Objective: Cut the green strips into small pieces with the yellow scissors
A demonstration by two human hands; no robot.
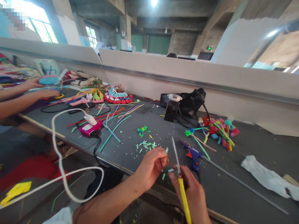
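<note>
Above the table's front edge, my left hand point(151, 168) is closed in a pinch, with a short pale-green pipe cleaner piece point(166, 150) at its fingertips. My right hand point(193, 191) grips scissors with yellow handles point(184, 199), their blades pointing up and away from me. Small cut pieces point(163, 176) show between my hands; whether they rest on anything is unclear. Beyond my left hand lies a scatter of pale-green cut bits point(147, 145), with a small blue, green and yellow heap point(142, 130) behind it. A blue glue gun point(192, 154) lies just past my right hand.
Pipe cleaner flowers point(221, 130) lie at the right, near a black phone point(171, 111) and black bag point(195, 101). Long pipe cleaners point(115, 129), a pink power adapter point(90, 128) and its looping white cable point(54, 140) are left. A co-worker's hands point(44, 93) work at far left.
</note>
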